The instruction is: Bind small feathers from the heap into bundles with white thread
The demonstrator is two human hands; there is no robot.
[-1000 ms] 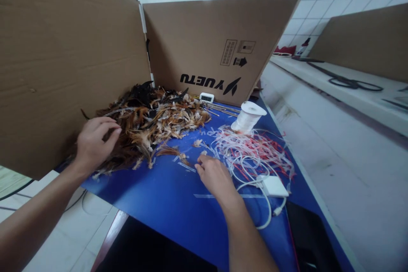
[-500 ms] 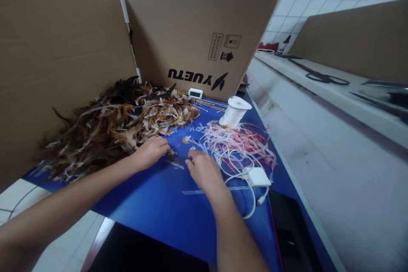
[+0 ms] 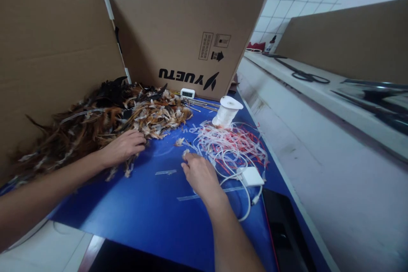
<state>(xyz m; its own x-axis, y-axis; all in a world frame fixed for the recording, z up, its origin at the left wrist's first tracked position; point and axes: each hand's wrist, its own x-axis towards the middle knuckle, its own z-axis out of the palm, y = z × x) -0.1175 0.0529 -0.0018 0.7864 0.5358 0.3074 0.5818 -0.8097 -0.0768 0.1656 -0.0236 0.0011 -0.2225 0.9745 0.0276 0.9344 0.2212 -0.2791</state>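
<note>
A large heap of brown, black and cream feathers (image 3: 86, 129) lies along the left of the blue table (image 3: 127, 208). My left hand (image 3: 126, 146) is at the heap's near right edge, its fingers curled together; feathers show just below it, and what lies inside the fingers is hidden. My right hand (image 3: 201, 175) rests low over the table with thumb and fingers drawn together at a small pale feather tuft (image 3: 185, 153). Another tuft (image 3: 179, 141) lies just beyond. Right of this hand is a tangle of white and red plastic strips (image 3: 234, 142).
A white spool (image 3: 227, 112) stands behind the strips. A white adapter (image 3: 251, 176) with a looped cable and a black phone-like slab (image 3: 285, 225) lie at right. Cardboard panels (image 3: 178, 29) wall the back and left. Scissors (image 3: 309, 76) lie on the ledge.
My left hand has moved left, from the table's middle to the feather heap, and a brown feather bit beside it has left that spot. My right hand stays by the tuft. The view has shifted slightly.
</note>
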